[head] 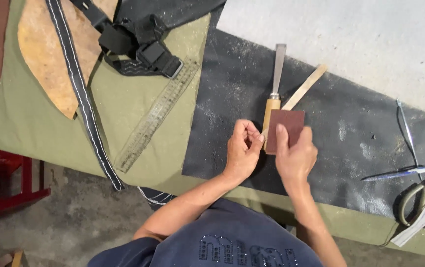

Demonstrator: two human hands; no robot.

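My right hand (295, 157) presses a folded sheet of dark red sandpaper (286, 126) down on the black mat, thumb on top of it. My left hand (243, 149) is closed right beside it, pinching the near end of a thin pale wooden stick (305, 87) that runs under the sandpaper and out toward the upper right. A chisel (276, 79) with a wooden handle and steel blade lies just beyond the hands, its handle touching the sandpaper's far left corner.
A black mat (232, 99) covers an olive cloth (123, 104). A clear ruler (157, 114), black straps with a buckle (148, 49) and a tan leather piece (49, 54) lie to the left. Tweezers (407, 129), a pen (399, 173) and scissors (422, 198) lie right. A white sheet (361, 39) lies behind.
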